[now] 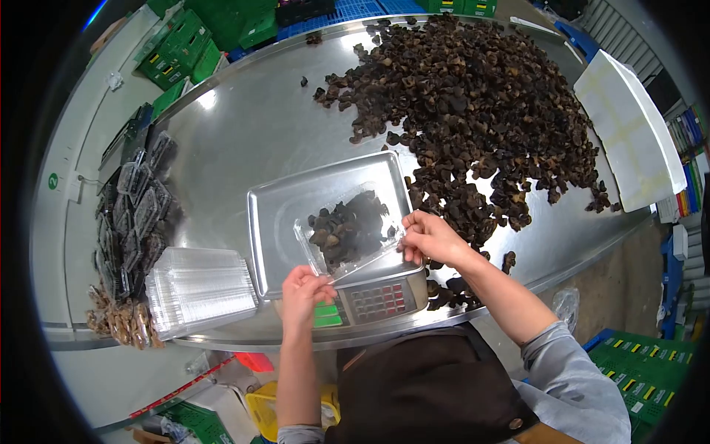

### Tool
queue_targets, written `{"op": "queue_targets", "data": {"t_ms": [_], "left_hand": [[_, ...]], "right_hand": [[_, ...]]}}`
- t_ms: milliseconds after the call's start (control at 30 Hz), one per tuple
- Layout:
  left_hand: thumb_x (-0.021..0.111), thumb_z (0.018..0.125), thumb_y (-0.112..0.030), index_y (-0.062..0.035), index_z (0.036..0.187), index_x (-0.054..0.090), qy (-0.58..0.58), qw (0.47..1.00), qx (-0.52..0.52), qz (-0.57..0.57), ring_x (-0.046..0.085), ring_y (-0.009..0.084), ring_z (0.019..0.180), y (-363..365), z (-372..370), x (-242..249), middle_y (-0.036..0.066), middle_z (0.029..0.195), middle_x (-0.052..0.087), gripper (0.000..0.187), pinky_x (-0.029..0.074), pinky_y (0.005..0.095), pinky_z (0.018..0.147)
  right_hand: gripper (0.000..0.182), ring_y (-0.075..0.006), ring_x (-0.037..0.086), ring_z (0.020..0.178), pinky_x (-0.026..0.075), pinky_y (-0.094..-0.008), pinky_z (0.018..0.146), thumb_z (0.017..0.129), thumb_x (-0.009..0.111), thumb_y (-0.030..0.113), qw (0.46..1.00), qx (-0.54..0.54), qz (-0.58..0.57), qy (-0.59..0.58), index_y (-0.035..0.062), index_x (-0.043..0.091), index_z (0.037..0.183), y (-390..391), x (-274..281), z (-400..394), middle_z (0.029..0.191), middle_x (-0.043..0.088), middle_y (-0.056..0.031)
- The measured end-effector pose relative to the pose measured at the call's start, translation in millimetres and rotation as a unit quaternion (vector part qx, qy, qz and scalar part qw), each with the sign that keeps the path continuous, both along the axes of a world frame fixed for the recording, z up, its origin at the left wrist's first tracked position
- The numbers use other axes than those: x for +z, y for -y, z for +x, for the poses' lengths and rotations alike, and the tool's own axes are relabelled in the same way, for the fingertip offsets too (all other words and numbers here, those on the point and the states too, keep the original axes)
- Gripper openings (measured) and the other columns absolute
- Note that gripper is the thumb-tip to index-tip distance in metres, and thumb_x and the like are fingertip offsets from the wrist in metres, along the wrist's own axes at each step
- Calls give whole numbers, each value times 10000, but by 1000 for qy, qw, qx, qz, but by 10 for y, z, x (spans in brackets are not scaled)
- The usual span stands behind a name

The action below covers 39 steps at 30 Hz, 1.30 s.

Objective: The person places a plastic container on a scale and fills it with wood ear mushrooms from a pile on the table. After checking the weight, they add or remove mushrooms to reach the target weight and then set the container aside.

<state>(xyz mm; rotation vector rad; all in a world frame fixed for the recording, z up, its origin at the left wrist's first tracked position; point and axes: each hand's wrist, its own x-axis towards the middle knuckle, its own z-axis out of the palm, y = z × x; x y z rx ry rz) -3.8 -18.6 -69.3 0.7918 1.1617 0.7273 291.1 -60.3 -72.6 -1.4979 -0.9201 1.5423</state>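
A clear plastic clamshell container (362, 264) holding dark brown, ear-like mushrooms (334, 235) is over the metal tray of a weighing scale (277, 200). My left hand (303, 294) pinches the container's near left corner. On the opposite side, the fingers of my right hand (433, 238) are closed on its right edge. Part of the container looks cloudy or reflective, so the lid's position is hard to make out. Below the tray, the scale's keypad (379, 302) and green display (327, 314) face me.
A large heap of the same mushrooms (488, 96) spreads over the steel table (222, 140). Stacked clear containers (200, 288) stand at left, beside a pile of filled packs (137, 214). A white foam box (629, 133) is at right; green crates (174, 52) are behind.
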Motion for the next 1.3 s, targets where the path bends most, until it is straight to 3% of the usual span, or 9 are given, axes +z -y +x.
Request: {"op": "queue_targets", "data": {"t_ms": [200, 267, 467, 733, 933, 1033, 1167, 1267, 1300], "left_hand": [[617, 876, -33, 12, 1020, 535, -46, 998, -6, 52, 658, 194, 598, 25, -68, 116, 161, 846, 666, 171, 516, 262, 461], [626, 903, -139, 11, 1059, 550, -136, 981, 49, 126, 658, 178, 626, -23, -222, 290, 136, 902, 662, 229, 520, 254, 480], [583, 942, -324, -14, 1077, 585, -196, 948, 204, 148, 646, 143, 644, -291, -869, 468, 98, 929, 651, 337, 517, 239, 498], [768, 832, -237, -28, 873, 612, -163, 971, 45, 167, 531, 77, 686, -126, 184, -247, 14, 763, 609, 264, 436, 242, 610], [685, 824, -64, 10, 922, 585, 121, 988, 96, 17, 636, 174, 781, -44, 9, 461, 57, 891, 628, 158, 511, 322, 714], [686, 798, -67, -89, 911, 603, 152, 972, 181, -6, 621, 244, 910, -383, -762, 708, 72, 925, 627, 143, 542, 566, 805], [574, 959, -223, -35, 1136, 537, 200, 851, 369, 316, 559, 389, 1132, -1116, -1734, 1706, 180, 1211, 584, 261, 494, 548, 977], [618, 937, -316, -40, 1139, 549, 178, 803, 511, 248, 609, 321, 1045, -1378, -2213, 1764, 145, 1104, 615, 349, 529, 502, 915], [642, 919, -323, -28, 1110, 570, -14, 853, 435, 287, 612, 309, 1059, -1322, -2224, 1637, 152, 1098, 626, 359, 528, 477, 893]], "right_hand": [[201, -110, 594, 572, 464, -235, 474, 891, 537, 48, 997, -36, -59, 22, -23, 524, 1079, -31, 157, -28, 780, 642, -109], [287, -101, 600, 623, 490, -237, 521, 918, 579, 118, 974, 54, 126, 183, -32, 542, 1160, 35, 102, 171, 835, 649, -90], [341, -110, 621, 658, 507, -254, 574, 954, 583, 237, 974, -138, 105, 143, -19, 576, 1179, -17, 364, 455, 907, 666, -74], [301, -206, 642, 741, 501, -333, 718, 937, 585, 261, 960, -59, 137, 236, -10, 647, 1051, -165, 204, -163, 814, 678, -131], [289, -105, 606, 643, 467, -236, 536, 961, 571, 236, 994, -38, 98, 9, 14, 602, 1143, 67, 358, -185, 893, 665, -65], [265, -92, 608, 627, 481, -218, 529, 967, 568, 174, 995, -47, 90, 6, -5, 594, 1160, 130, 407, -191, 934, 692, -96], [204, -72, 601, 610, 478, -209, 513, 957, 565, 118, 994, -52, 92, 33, -2, 615, 1115, 218, 193, -94, 883, 684, -76], [176, -67, 596, 611, 472, -203, 519, 953, 563, 96, 997, -38, 59, 12, 2, 633, 1084, 300, 175, -165, 839, 669, -41], [178, -67, 598, 620, 472, -205, 528, 951, 562, 94, 998, -23, 63, 13, 2, 634, 1085, 312, 157, -193, 845, 669, -38]]}}
